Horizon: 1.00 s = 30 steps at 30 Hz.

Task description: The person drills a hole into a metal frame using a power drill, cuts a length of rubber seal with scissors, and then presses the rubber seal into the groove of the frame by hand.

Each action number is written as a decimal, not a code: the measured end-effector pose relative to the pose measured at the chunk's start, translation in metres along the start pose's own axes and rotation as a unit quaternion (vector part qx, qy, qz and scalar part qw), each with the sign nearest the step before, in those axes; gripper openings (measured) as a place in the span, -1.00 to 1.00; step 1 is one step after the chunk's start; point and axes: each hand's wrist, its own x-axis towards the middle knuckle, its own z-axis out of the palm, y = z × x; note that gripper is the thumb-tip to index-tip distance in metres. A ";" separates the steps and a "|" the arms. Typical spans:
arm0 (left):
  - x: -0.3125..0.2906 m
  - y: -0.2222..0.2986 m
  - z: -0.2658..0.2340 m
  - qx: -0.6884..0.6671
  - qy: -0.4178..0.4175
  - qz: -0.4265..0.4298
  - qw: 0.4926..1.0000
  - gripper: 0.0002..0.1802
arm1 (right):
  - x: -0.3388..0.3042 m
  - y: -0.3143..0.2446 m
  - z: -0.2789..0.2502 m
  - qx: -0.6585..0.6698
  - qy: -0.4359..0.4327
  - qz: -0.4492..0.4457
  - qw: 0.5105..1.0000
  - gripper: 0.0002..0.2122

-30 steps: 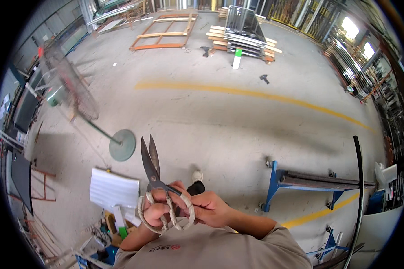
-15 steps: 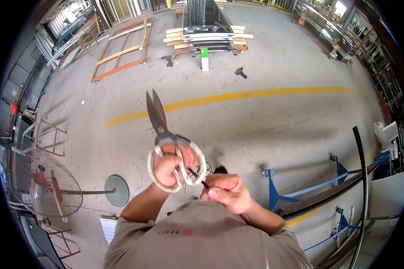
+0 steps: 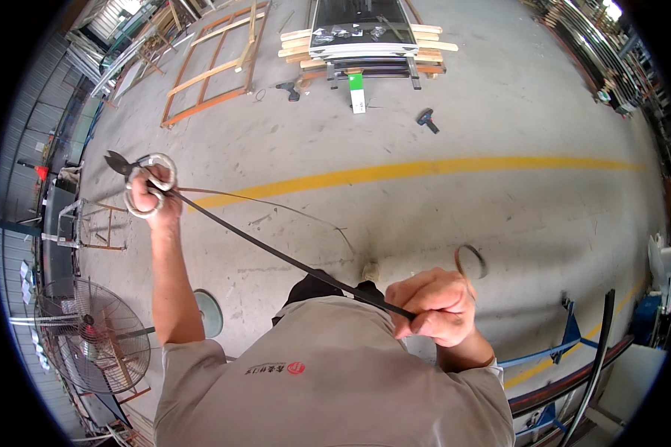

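Observation:
My left hand (image 3: pixel 162 212) is stretched out to the far left, closed round the scissors (image 3: pixel 118 162), whose handles are wrapped in pale cord. The dark blades point left, away from my body. A thin black strip (image 3: pixel 276 253) runs taut and slanting from my left hand down to my right hand (image 3: pixel 443 307), which pinches it in front of my chest. One loose tail of strip trails from the left hand over the floor in the middle. Another curls up beyond the right hand.
A wire fan (image 3: pixel 89 346) stands at left. Ahead on the floor lie a power drill (image 3: pixel 289 91), a second black tool (image 3: pixel 428 121) and a green-white box (image 3: pixel 357 93). Panels on timbers (image 3: pixel 364 51) and an orange frame (image 3: pixel 201 112) are farther off. Blue stands (image 3: pixel 566 335) are at right.
My hands have moved well apart, the left one with the scissors going far left and forward, the right one going right. Between them the strip is now drawn out long and taut.

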 end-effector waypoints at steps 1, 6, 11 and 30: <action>0.024 -0.004 0.002 0.001 -0.004 0.035 0.999 -0.74 | 0.011 0.000 -0.020 0.005 -0.006 -0.013 1.000 -0.80; 0.144 -0.038 0.019 0.015 0.066 0.035 0.997 -0.82 | 0.062 0.002 -0.098 0.006 0.020 -0.051 0.998 -0.81; 0.276 -0.111 0.011 -0.004 0.062 0.084 0.995 -0.85 | 0.135 0.027 -0.169 0.014 0.009 -0.067 0.998 -0.75; 0.674 -0.316 0.055 0.200 0.220 0.060 0.953 -0.81 | 0.431 0.078 -0.497 -0.107 0.087 0.242 0.961 -0.71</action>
